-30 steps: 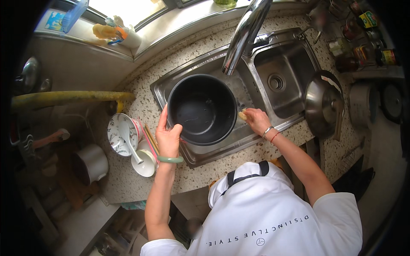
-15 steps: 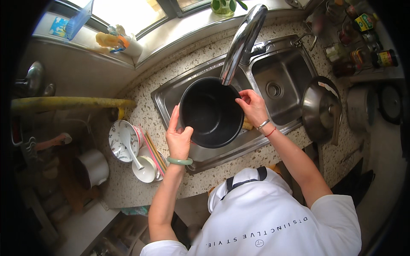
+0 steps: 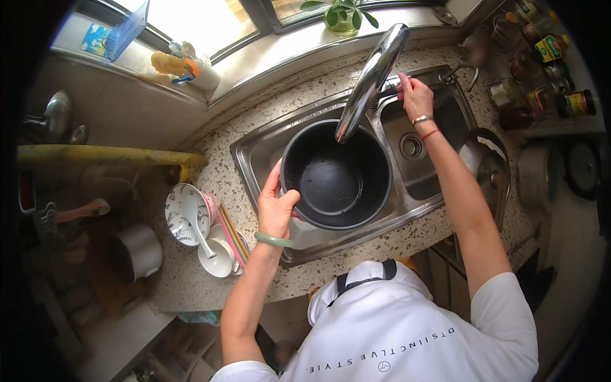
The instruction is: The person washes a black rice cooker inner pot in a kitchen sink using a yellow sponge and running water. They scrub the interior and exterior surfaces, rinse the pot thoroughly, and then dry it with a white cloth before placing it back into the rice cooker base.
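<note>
While the left hand (image 3: 276, 213) supports the pot (image 3: 337, 181) at its left side, the right hand (image 3: 417, 102) is extended to the lever area of the faucet (image 3: 372, 83). The pot is positioned at the left basin of the sink (image 3: 264, 143), mouth upward, with the spout's end over its opening; whether its base touches the basin cannot be determined.

Handling: the pot is probably stiff and moderately light when empty, and heavier once filled. Its smooth dark wall may be slippery, particularly if the pale flecks inside are droplets. Breakage is unlikely. A one-sided hold could let it tip; the rim and outer wall, taken at opposite sides, should give the steadiest grip.

Pose: the left hand is closed around the pot's side, thumb near the rim and fingers along the outer wall, some hidden. Its forearm rises from the lower edge, elbow bent, wrist carrying a green bangle (image 3: 273, 240). The right arm is nearly straight, passing over the right side of the sink. The fingers of that hand are partly curled; whether they grip the lever cannot be confirmed.
</note>
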{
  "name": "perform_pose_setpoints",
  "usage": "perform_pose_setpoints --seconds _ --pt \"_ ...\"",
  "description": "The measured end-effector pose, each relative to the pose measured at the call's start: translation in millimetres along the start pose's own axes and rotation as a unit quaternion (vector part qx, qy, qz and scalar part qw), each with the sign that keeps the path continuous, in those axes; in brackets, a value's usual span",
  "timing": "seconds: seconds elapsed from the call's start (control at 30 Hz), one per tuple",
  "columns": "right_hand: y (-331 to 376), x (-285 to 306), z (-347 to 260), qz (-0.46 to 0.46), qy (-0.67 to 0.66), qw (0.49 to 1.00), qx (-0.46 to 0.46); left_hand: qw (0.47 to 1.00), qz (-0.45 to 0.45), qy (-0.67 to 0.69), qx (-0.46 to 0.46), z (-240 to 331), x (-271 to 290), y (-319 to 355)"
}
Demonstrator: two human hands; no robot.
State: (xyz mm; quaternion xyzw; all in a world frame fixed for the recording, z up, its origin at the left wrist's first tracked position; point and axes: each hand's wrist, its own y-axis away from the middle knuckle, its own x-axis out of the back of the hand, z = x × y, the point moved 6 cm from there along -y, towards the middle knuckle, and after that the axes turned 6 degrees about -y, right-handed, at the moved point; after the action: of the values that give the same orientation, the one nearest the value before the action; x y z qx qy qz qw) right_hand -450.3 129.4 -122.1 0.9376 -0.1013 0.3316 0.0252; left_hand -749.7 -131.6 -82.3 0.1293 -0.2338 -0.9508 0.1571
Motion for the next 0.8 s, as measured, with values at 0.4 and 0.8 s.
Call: perform_pose_setpoints --seconds 0.4,0.8 --pt "63 -18 -34 -0.186 -0.363 0.908 -0.093 1.0 0.014 -0.006 -0.024 1 -20 -17" --pt "237 -130 -85 -0.387 -0.574 0.673 -0.26 0.993 0.023 -0.11 -0.021 -6 -24 -21"
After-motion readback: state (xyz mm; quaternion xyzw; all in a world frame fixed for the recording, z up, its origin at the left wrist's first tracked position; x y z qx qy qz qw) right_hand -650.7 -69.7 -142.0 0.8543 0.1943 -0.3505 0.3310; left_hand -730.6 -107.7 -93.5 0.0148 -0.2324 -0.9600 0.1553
